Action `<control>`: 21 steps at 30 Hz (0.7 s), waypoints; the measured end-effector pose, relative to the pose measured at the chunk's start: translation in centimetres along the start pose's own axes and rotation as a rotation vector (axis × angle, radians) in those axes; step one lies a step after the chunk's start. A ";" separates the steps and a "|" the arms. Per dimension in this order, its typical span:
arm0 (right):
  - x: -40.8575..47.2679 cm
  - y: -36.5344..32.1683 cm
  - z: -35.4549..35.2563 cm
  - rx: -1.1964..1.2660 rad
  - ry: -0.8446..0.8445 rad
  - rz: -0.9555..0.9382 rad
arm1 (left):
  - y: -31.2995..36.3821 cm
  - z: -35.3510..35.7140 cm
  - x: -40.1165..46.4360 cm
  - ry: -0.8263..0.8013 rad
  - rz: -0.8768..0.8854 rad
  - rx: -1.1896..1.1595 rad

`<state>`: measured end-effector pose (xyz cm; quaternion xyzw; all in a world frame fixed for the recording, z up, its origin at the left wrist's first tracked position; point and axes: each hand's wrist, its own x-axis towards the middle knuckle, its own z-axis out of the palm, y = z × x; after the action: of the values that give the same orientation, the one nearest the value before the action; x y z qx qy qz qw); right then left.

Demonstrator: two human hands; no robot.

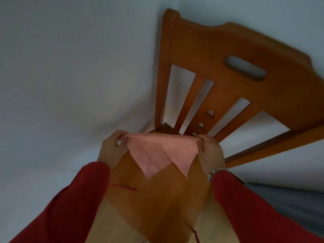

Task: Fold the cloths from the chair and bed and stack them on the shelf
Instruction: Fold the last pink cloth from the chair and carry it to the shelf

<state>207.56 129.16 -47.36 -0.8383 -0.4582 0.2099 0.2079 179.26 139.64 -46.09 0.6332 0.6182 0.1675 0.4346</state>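
We hold a pink cloth [158, 153] stretched between our two hands above the chair seat [157, 193]; its weave looks soft and slightly fuzzy, and its top edge runs taut and nearly straight from one hand to the other. Below that edge the fabric hangs in two pointed flaps, a longer triangle toward the left and a narrower one toward the right, the layers overlapping in the middle. Our left hand [114, 148] pinches the cloth's left corner between thumb and fingertips, and our right hand [209, 151] nips the right corner in the same way, the other fingers curled in. A bracelet [214, 173] of small pale beads circles the right wrist, and both arms wear red sleeves [259, 213] of plain, matte cloth. The seat beneath is smooth orange-brown wood, and a thin red thread [123, 187] lies on its near left part. On the far side rises the chair back [228, 55], of the same wood, with a curved top rail, an oblong hand slot, flat slats and a wider middle slat cut with small shapes; the picture is blurred there, so we cannot make out their form. Behind it all stands a plain pale wall [70, 67], dim and without texture.
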 end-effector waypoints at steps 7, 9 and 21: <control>0.1 -2.5 -3.6 0.164 0.160 -0.090 | 3.5 -2.9 -2.6 0.009 -0.015 -0.168; -0.8 -1.8 -3.7 0.124 0.132 -0.135 | 2.6 -3.0 -3.4 0.026 -0.006 -0.006; -9.8 9.5 4.1 -0.131 -0.527 0.182 | -8.5 5.1 -10.0 -0.357 -0.282 0.245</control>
<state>206.99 116.70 -54.30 -0.8042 -0.4318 0.4083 0.0072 175.83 127.43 -52.17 0.6080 0.6296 -0.0853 0.4761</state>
